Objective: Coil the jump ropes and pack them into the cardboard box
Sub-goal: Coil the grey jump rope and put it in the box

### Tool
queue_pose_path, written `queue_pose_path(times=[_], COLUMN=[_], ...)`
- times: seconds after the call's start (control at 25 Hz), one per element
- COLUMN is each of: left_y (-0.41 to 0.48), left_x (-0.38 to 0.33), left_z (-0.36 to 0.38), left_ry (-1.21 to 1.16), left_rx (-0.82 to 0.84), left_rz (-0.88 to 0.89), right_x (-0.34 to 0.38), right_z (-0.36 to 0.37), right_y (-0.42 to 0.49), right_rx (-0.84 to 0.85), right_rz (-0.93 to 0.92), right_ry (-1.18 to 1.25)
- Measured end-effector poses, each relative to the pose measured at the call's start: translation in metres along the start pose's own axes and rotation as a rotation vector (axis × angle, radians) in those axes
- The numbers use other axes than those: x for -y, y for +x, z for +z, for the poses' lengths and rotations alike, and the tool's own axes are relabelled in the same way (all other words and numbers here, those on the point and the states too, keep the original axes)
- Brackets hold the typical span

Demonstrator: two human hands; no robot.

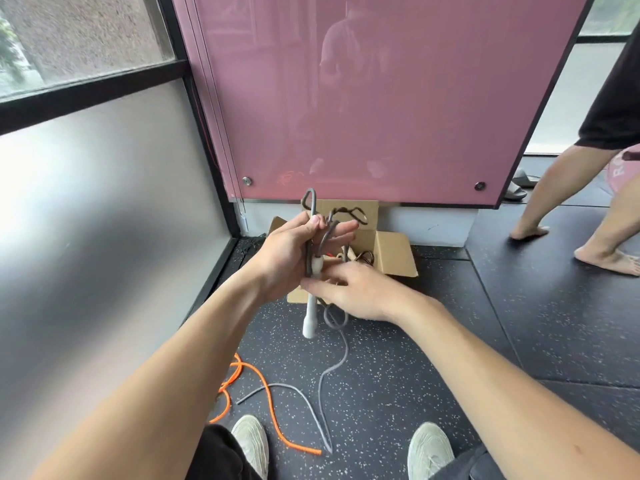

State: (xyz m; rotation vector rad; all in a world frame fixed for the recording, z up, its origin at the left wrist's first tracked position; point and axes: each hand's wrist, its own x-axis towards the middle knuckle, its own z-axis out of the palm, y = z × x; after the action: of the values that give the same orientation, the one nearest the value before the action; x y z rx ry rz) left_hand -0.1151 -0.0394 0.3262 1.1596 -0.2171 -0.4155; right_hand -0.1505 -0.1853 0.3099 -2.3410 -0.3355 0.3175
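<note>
Grey jump rope (346,351) is gathered in several long loops inside the left hand (294,251), and the thumb presses them against the fingers. The loop ends stick out above the grip, toward the pink panel (381,98). One white handle (310,317) hangs below this hand, its long axis nearly vertical and its thick end lowest. The right hand (360,292) sits just under the grip, fingers almost straight, tips at the handle; I cannot tell if they pinch it. The free rope falls from the hands and curves over the speckled floor (450,341). Directly behind the grip stands the cardboard box (394,251), flaps open. Below left of the grip lies an orange rope (268,396). To the right there is open floor, then another person's bare legs (540,202), well apart.
</note>
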Motion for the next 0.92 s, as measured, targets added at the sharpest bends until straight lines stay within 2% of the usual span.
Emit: queue_pose_path(times=[0.16,0.24,0.32,0.36,0.44,0.52,0.56,0.6,0.64,0.72,0.8,0.92], left_y=[0.0,0.001,0.004,0.006,0.01,0.006,0.004,0.001,0.0,0.0,0.007,0.012], left_x=[-0.009,-0.013,-0.013,-0.01,-0.006,-0.001,0.003,0.007,0.009,0.012,0.018,0.021], left_z=[-0.008,-0.013,-0.024,-0.033,-0.056,-0.065,-0.065,-0.062,-0.056,-0.039,-0.03,-0.02], left_ry=[0.004,0.005,0.092,0.224,0.734,1.261,1.376,1.376,1.31,1.194,1.201,1.074], left_rx=[-0.035,-0.161,-0.348,-0.444,-0.539,-0.406,-0.323,-0.266,-0.224,-0.135,-0.027,0.04], left_rz=[0.045,0.089,0.103,0.09,-0.016,-0.239,-0.333,-0.37,-0.335,-0.135,0.065,0.145], right_x=[0.004,0.003,-0.004,-0.01,-0.025,-0.039,-0.044,-0.045,-0.042,-0.03,-0.02,-0.021], right_z=[-0.001,-0.013,-0.03,-0.039,-0.053,-0.055,-0.053,-0.051,-0.048,-0.045,-0.047,-0.051], right_y=[0.007,0.006,0.006,0.006,0.005,0.001,0.0,-0.001,-0.002,-0.005,-0.009,-0.007], right_rx=[-0.094,-0.228,-0.432,-0.499,-0.5,-0.307,-0.206,-0.15,-0.136,-0.19,-0.366,-0.63], right_rz=[-0.09,-0.096,-0.023,0.031,0.143,0.18,0.143,0.076,-0.002,-0.162,-0.309,-0.388], right_ry=[0.205,0.324,0.497,0.513,0.27,-0.134,-0.269,-0.328,-0.298,-0.122,0.045,0.177])
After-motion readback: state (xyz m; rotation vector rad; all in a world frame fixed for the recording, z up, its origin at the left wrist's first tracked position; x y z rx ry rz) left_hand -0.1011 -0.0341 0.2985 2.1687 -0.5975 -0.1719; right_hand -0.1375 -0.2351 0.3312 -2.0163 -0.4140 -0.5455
